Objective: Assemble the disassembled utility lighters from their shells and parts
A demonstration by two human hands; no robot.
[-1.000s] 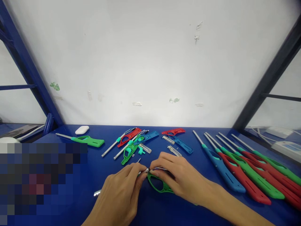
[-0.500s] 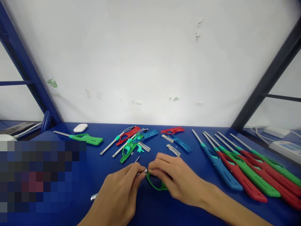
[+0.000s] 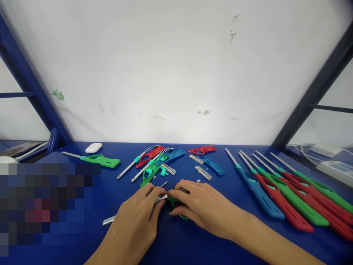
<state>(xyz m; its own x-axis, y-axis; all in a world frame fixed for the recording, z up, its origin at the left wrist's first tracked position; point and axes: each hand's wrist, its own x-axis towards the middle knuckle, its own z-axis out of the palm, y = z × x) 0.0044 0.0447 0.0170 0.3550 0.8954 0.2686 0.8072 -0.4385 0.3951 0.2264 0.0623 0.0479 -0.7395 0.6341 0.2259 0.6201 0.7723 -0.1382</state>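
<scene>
At the bottom centre, my left hand [image 3: 138, 217] pinches a metal lighter tube [image 3: 108, 220]; its end shows left of the hand, and small silvery parts stick out at the fingertips. My right hand [image 3: 202, 211] is closed on a green plastic handle piece [image 3: 183, 212], mostly hidden under the fingers. The fingertips of both hands nearly meet where tube and handle come together. Just behind lie a green half shell [image 3: 147, 176], a blue half shell [image 3: 175, 156], a red half shell [image 3: 151, 154] and a clear fuel tank [image 3: 168, 169].
On the blue table [image 3: 91, 198], several finished-looking lighters, among them a blue one [image 3: 260, 195], lie at the right. A green lighter [image 3: 103, 161] and a white case [image 3: 93, 148] are at the left. More shells and tanks [image 3: 203, 172] lie behind my right hand.
Both hands have shifted slightly left with the tube and green handle. My right fingers now cover more of the handle. A small piece now shows on the table behind my right hand.
</scene>
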